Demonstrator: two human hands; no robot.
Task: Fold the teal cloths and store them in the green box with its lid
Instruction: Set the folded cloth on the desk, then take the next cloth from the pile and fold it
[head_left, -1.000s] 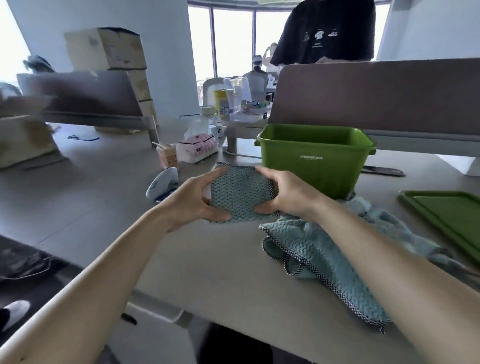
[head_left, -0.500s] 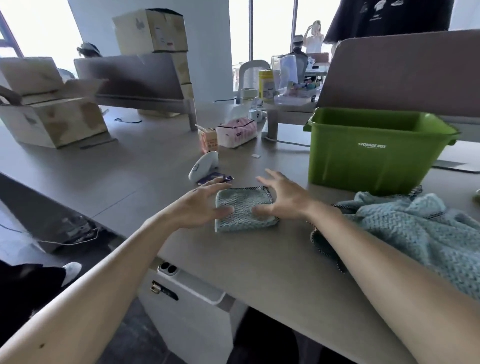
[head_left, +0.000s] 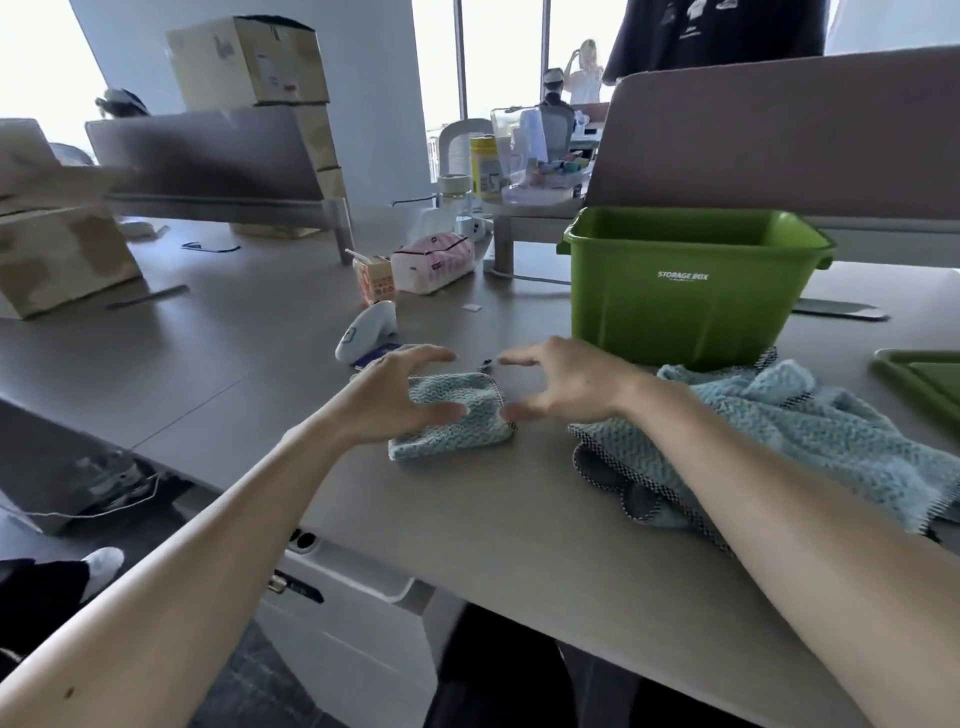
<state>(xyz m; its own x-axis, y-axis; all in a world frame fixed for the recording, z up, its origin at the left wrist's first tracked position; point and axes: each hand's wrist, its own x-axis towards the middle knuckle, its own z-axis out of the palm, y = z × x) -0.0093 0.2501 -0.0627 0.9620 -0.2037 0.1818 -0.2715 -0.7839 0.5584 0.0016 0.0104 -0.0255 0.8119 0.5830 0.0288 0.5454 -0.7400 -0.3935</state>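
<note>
The folded teal cloth (head_left: 451, 415) lay flat on the worktop (head_left: 519, 519) between both hands, left hand (head_left: 400, 400) and right hand (head_left: 566, 382) spread open, gripping nothing; the green box (head_left: 691, 286) stood beyond, nearer the right hand.

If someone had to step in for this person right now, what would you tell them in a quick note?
Left hand: open, fingers spread at the left side of the folded cloth, gripping nothing.
Right hand: open, at the cloth's right edge, also empty.
The folded cloth lies on the table in front of the green box. An unfolded pile of teal cloth lies to the right, against the box. The lid sits at the far right edge.
Done: one cloth folded.
Left: put it in the box, fold and store the pile, fit the lid.
</note>
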